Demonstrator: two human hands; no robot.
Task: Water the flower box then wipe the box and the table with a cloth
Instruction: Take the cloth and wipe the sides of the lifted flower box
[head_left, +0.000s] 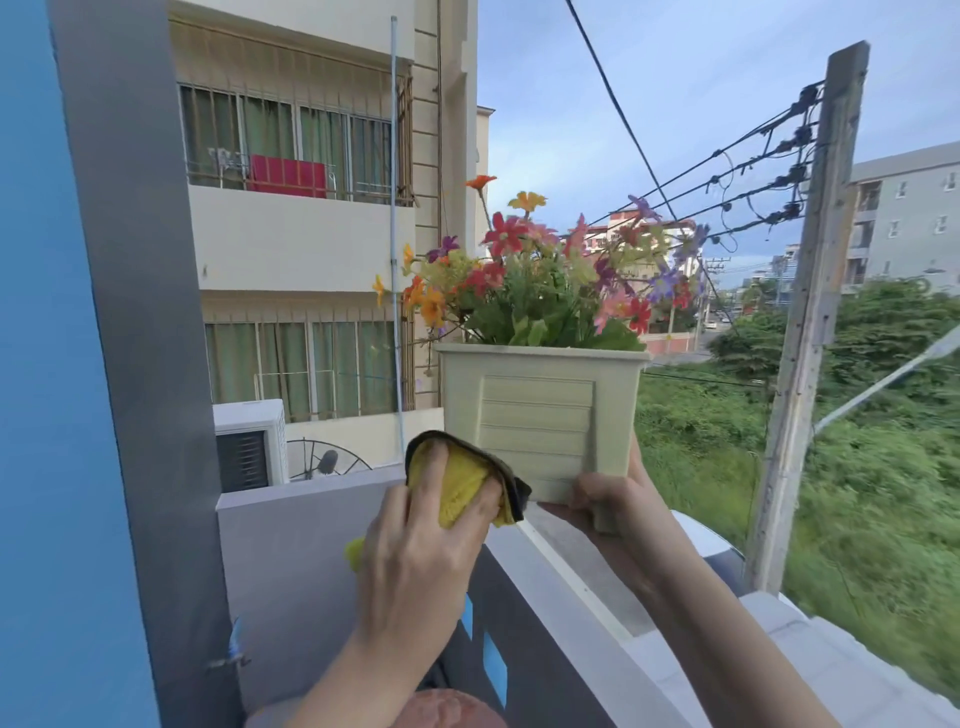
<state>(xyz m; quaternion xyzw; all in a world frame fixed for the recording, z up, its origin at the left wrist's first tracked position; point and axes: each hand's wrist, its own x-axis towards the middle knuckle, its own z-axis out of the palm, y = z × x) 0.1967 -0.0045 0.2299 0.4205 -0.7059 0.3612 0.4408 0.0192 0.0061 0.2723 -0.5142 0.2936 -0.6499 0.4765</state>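
A pale green flower box full of colourful flowers is lifted above the balcony wall. My right hand grips its bottom right corner and foot, holding it up. My left hand is shut on a yellow cloth with a dark backing, pressed against the box's lower left corner. No table or watering vessel shows in view.
The grey balcony wall top runs below the box. A blue and grey pillar stands on the left. A neighbouring building, a wooden utility pole with cables and greenery lie beyond. A reddish round object sits at the bottom edge.
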